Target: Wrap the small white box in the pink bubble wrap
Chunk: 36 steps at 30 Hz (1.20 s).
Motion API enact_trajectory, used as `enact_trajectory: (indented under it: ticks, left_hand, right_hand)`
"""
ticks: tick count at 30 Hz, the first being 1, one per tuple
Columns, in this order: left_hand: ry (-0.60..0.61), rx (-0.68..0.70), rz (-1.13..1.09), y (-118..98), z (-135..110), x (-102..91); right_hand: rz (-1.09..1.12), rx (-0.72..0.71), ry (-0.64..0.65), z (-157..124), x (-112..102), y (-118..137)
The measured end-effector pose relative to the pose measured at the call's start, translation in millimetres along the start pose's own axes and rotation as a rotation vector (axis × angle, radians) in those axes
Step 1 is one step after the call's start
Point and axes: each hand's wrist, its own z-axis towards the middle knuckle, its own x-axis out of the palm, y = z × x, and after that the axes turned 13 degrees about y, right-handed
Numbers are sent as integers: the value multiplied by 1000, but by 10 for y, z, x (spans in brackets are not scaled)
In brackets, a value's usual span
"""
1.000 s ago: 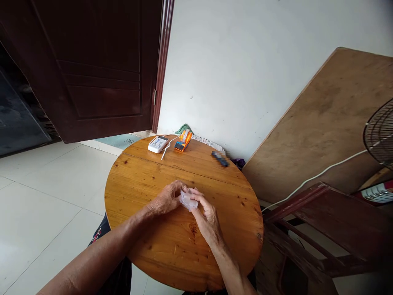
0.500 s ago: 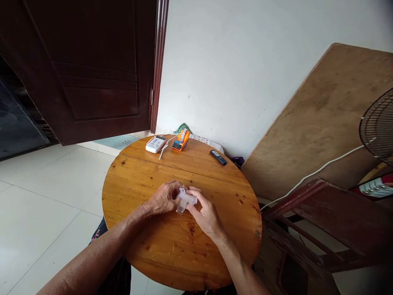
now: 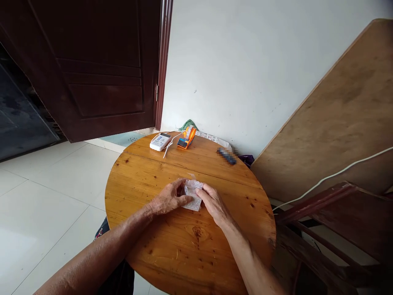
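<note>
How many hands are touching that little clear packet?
2. The left hand holds the clear packet from its left side; the right hand holds its right side. No other hands show.

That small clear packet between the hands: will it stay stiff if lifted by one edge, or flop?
Probably floppy: the clear packet looks crumpled where the left hand and right hand pinch it. Likely light, since it looks thin. Its glossy film may slide on the wooden table.

The small clear plastic packet (image 3: 192,196), pinched upright between the fingertips 0.5 s ago, now lies flatter on the round wooden table (image 3: 184,250), printed white face up. The left hand (image 3: 168,201) and right hand (image 3: 215,205) have dropped lower around it.
</note>
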Motion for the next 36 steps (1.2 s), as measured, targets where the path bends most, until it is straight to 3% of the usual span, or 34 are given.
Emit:
enact_trajectory:
  ticks: [4, 13, 24, 36]
  left_hand:
    - [-33, -28, -113, 49, 31, -10]
    - [-81, -1, -36, 151, 53, -30]
    - [-91, 5, -17, 122, 36, -31]
    - [-115, 26, 9, 152, 63, -25]
  right_hand:
    - [7, 74, 92, 23, 28, 20]
    - [-33, -95, 10, 130, 40, -13]
    - [-126, -154, 0, -99, 71, 88]
    - [22, -15, 19, 229, 111, 166]
